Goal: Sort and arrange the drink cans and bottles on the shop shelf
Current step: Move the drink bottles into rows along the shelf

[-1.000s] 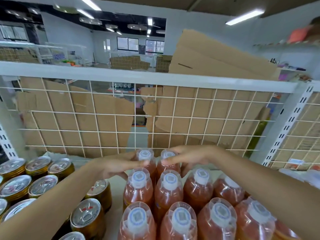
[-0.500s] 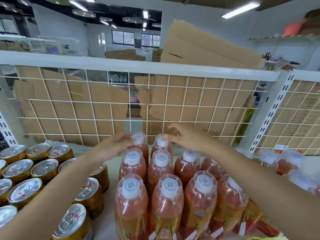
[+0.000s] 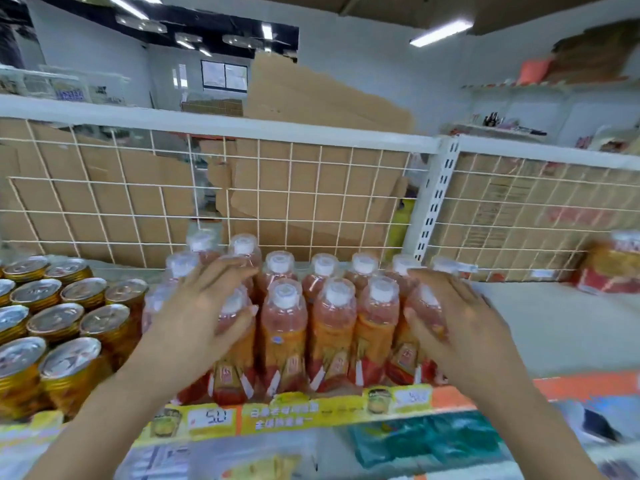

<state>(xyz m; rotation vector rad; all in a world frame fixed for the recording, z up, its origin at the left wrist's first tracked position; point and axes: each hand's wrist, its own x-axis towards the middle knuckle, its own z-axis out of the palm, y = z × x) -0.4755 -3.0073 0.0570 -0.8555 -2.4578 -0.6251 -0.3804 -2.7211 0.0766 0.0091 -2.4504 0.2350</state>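
Both hands have come forward from the back-row caps to the front edge of the shelf (image 3: 571, 327). Gold cans (image 3: 65, 327) stand at the shelf's left; beside them the left hand (image 3: 204, 327), open, presses the left flank of the pink bottles (image 3: 325, 317), and the right hand (image 3: 460, 327), open, presses the right flank. Squeezing the tall bottles too hard could topple front ones off the edge or knock the cans.

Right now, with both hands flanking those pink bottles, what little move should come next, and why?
Probably press both palms inward to square the bottles up. The left hand and right hand bracket the block, the rear-left bottles sit out of line, and the gold cans crowd the left.
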